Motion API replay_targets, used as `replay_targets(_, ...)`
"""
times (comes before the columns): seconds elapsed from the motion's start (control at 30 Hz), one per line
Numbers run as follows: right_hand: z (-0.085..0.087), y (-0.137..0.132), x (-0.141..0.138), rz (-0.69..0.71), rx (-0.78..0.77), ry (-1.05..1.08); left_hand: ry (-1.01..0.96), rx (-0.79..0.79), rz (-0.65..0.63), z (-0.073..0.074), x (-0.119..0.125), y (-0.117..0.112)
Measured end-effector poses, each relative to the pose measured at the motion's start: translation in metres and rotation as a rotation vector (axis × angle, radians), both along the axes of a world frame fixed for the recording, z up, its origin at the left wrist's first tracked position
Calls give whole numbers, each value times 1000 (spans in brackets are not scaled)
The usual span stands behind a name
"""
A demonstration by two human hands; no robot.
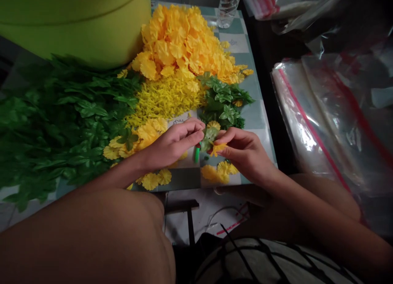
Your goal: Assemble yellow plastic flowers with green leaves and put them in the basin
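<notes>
My left hand is pinched closed, its fingertips beside a pale green artificial leaf; what lies between them is hidden. Close by, my right hand pinches a small yellow artificial flower between thumb and forefinger, at the leaf's edge. Below the left fingertips shows a short bright green piece, its kind unclear. Loose yellow petal discs lie on the checked tabletop under the hands. More yellow discs are heaped behind my left wrist.
A large yellow petal pile stands at the back, with thin yellow sprigs before it. Green leaves cover the left; more leaves lie right of centre. A lime-green tub, clear bottle and plastic bags surround these.
</notes>
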State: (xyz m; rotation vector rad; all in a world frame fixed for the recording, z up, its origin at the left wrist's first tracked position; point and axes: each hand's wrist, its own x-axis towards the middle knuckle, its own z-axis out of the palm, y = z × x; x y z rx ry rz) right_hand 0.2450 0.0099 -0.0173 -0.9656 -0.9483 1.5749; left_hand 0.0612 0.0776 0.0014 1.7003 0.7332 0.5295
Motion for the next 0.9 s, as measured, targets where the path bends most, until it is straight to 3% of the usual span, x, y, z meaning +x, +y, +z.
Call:
replay_targets(0.1,5,-1,-2,-26,29,-67,-50,-152,36,-2,-1,-4)
replay_targets(0.2,10,0,-4,-22,74,-117,-15,-196,22,0,0,-9)
replay_targets(0.47,7,-2,-3,27,186,-212,7,-119,136,-2,4,-12)
replay_targets(0.6,5,-1,-4,-2,238,-246,-2,-138,114,1,3,-13)
replay_targets(0.9,6,-4,-5,-16,195,-333,11,-142,76,4,2,-14)
